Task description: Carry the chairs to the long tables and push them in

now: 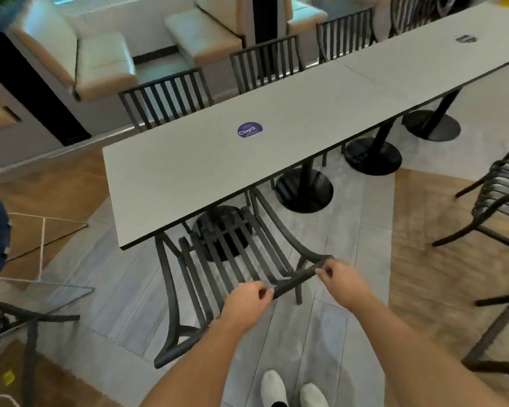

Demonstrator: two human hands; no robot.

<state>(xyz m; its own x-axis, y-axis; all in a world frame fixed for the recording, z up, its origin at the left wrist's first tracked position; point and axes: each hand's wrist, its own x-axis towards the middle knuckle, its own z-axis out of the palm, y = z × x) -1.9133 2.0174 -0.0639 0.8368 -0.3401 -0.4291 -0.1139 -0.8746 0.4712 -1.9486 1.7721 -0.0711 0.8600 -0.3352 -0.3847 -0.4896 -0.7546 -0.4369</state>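
Black slatted chair [232, 259] at near end of long table [218, 160], seat partly under near long edge, backrest toward person. Left hand [247, 304] and right hand [344, 282] both grip top rail, which runs left-right.

Your forearms are bare to the lower edge of the view, with no sleeves, watch or rings showing on your left hand [249, 301] or right hand [346, 282]. You wear white shoes [294, 390] with rounded toes.
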